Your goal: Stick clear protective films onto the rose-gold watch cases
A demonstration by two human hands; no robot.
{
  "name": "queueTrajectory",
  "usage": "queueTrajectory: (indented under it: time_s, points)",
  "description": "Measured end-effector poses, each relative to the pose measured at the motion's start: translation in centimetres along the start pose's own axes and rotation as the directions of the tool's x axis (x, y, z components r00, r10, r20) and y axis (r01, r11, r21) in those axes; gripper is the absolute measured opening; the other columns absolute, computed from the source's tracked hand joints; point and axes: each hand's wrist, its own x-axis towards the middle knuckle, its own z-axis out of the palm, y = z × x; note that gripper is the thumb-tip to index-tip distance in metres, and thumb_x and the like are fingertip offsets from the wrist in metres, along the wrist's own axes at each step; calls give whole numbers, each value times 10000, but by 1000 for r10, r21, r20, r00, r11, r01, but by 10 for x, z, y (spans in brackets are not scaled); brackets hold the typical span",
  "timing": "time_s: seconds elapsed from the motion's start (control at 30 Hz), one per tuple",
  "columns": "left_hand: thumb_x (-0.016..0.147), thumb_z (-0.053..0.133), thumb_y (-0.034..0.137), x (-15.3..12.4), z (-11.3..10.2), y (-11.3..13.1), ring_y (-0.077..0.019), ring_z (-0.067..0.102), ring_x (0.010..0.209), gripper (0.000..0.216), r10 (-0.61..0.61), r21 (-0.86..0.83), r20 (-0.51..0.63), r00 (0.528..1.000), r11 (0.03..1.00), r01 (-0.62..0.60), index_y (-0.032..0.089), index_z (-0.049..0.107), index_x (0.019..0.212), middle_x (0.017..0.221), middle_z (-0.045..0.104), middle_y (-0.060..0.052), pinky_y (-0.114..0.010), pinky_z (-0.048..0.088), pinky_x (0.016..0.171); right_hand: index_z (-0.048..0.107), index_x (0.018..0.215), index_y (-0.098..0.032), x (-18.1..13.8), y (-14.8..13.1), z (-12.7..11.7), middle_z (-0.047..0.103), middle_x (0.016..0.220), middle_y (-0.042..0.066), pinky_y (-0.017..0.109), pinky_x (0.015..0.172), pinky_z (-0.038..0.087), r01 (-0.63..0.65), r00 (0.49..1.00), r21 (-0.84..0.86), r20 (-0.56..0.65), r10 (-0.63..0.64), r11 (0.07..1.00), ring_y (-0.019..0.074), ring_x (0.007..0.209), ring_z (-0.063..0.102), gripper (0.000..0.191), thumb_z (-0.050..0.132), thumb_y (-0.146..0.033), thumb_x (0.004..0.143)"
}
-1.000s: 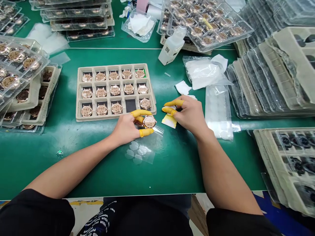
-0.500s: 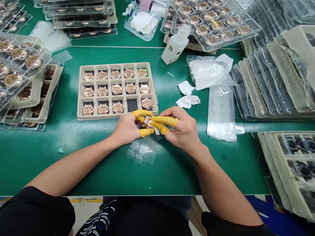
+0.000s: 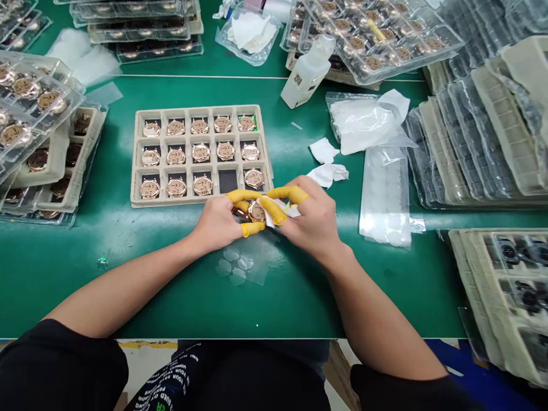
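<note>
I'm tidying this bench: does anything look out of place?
Yes. A yellow strip lies across the clear tray at upper right, and a small shiny piece sits alone on the table at lower left. Both look like strays. Nothing looks clearly spilled.

Fourteen watches (image 3: 175, 155) sat in the middle tray (image 3: 171, 201), which had fifteen pockets (image 3: 227, 181). Near its front edge were one left hand (image 3: 218, 224) and one right hand (image 3: 309, 221), with one more watch (image 3: 256, 212) and at least one wipe (image 3: 269, 220). Four clear discs (image 3: 232, 253) lay in front of the middle tray, two loose wipes (image 3: 324, 151) to its right, and one bottle (image 3: 305, 77) beyond its far right corner.
</note>
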Motion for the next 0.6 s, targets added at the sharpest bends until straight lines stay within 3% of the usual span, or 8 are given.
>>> queueTrajectory:
  time_s: [0.07,0.17,0.3,0.43,0.53,0.6]
  points:
    - [689,899,305,0,0,0,-168,751,791,585,-17,-16,-15,1000,1000,17,182,773,1247,922,816,-46,-288,636,805,723,921,-237,0,1,-1,655,793,46,346,626,441,8,1000,44,14,-8,999,188,719,570,68,700,-285,963]
    - [669,898,261,0,0,0,-174,767,837,580,-4,-1,17,1000,1000,4,178,782,1231,975,826,-56,-278,633,830,723,954,-237,0,0,0,663,816,43,339,627,451,109,992,169,41,-117,980,186,736,578,42,699,-270,964]
    - [690,886,261,0,1,0,-169,770,818,578,-9,-32,-4,1000,999,9,176,772,1251,941,825,-46,-270,633,821,723,940,-218,0,-1,1,653,816,55,348,643,438,20,1000,86,7,-21,996,190,745,554,76,685,-271,980]
    - [672,897,253,0,1,-1,-183,781,849,570,12,-10,10,1000,1000,-12,176,783,1225,967,834,-53,-282,640,843,726,967,-236,-2,1,0,659,827,43,330,638,454,48,995,140,75,-59,989,180,753,587,75,683,-296,981]
    - [686,890,263,1,1,-3,-181,781,821,570,18,-15,-6,1000,1000,-18,170,777,1237,948,833,-52,-286,643,824,726,953,-226,-3,0,2,655,831,48,328,618,441,11,1000,101,18,-13,995,178,749,591,92,686,-304,984]
    - [688,889,262,0,1,-3,-176,781,812,567,17,-10,-27,999,1000,-17,169,777,1236,957,835,-53,-285,645,823,729,958,-235,-3,-1,4,643,814,36,322,610,441,50,998,137,37,-55,989,169,733,585,77,695,-301,981]
